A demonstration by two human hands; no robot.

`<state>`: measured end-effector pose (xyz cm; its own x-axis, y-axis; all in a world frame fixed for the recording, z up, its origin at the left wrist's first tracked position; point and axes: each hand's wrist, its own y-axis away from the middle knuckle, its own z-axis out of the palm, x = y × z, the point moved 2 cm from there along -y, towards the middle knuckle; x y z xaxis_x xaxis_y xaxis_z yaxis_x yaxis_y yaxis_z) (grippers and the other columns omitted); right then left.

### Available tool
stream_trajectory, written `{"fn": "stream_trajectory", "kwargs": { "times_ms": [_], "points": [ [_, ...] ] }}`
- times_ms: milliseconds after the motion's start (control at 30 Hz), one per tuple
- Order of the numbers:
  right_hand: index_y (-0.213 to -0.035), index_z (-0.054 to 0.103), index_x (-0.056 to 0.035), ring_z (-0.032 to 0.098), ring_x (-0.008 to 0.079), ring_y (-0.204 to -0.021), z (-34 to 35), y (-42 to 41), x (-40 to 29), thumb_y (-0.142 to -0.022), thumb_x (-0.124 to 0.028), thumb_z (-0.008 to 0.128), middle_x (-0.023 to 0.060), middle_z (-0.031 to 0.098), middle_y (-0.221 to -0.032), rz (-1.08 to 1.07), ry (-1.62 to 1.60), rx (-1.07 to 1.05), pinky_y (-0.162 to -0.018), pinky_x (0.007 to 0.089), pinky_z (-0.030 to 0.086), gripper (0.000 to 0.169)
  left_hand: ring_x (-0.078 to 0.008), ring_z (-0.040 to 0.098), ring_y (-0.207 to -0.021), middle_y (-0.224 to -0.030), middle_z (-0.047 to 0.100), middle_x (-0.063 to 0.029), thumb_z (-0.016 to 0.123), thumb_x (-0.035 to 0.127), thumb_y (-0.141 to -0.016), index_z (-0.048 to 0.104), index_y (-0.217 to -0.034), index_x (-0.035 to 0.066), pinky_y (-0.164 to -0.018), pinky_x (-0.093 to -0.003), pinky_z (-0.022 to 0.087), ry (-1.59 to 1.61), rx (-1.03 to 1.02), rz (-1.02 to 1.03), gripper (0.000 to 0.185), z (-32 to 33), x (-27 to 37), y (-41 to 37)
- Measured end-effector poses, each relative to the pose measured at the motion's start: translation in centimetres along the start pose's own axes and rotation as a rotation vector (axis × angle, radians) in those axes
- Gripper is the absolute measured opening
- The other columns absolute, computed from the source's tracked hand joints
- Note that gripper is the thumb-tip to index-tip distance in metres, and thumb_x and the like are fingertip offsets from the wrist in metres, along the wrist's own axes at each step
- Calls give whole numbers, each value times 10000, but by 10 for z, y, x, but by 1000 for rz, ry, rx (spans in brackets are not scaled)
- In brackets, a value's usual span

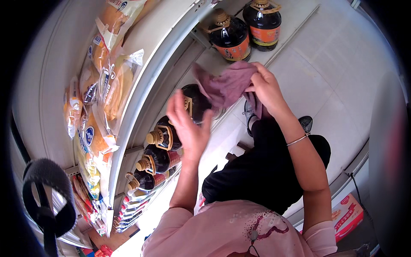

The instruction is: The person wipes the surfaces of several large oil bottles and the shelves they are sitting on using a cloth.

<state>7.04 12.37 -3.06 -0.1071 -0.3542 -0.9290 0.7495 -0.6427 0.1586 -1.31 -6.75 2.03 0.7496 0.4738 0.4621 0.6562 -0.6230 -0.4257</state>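
Note:
A mauve cloth (232, 82) hangs bunched from my right hand (266, 88), pinched between its thumb and fingers. My left hand (189, 128) is raised with the fingers apart and holds nothing. It hovers in front of a large dark oil bottle (198, 102) on the low shelf, hiding part of it; whether it touches the bottle I cannot tell. Just beyond the cloth stand two dark jugs with orange labels, a nearer jug (229, 37) and a farther jug (263, 25). Both have tan caps and handles.
More dark bottles (154, 160) with tan caps line the low shelf to the left. Above them, the upper shelf's edge (149, 75) curves past packaged bread (115, 86). A dark strap loop (48, 196) hangs lower left. A red carton (348, 218) lies at right, beside tiled floor (308, 70).

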Motion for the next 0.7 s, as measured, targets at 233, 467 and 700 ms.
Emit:
{"fn": "stream_trajectory", "kwargs": {
  "times_ms": [233, 467, 700],
  "points": [
    [-1256, 470, 48, 642, 218, -936, 17, 25, -20, -944, -207, 495, 143, 583, -1118, 175, -364, -491, -751, 310, 556, 404, -294, 315, -1343, -1462, 286, -175, 492, -174, -732, 219, -1451, 22, -1113, -381, 248, 488, -118, 101, 793, 41, 5, -4],
    [-1139, 554, -18, 598, 150, -876, -14, 14, -38, -952, -225, 509, 71, 616, -1007, -49, 81, -122, -764, 282, 484, 282, -352, 496, -1123, -1268, 504, -155, 694, 145, -704, 513, -1298, 127, -978, -483, 373, -382, -66, 393, 621, -3, 3, -49],
    [-977, 612, -5, 577, 97, -738, -1, 17, -22, -933, -170, 538, 47, 633, -819, 54, 41, -216, -689, 236, 487, 187, -256, 410, -1244, -1251, 505, -88, 580, 254, -812, 569, -1220, 196, -1005, -561, 278, -937, -520, 327, 412, 99, -56, -36]
  ]
}}
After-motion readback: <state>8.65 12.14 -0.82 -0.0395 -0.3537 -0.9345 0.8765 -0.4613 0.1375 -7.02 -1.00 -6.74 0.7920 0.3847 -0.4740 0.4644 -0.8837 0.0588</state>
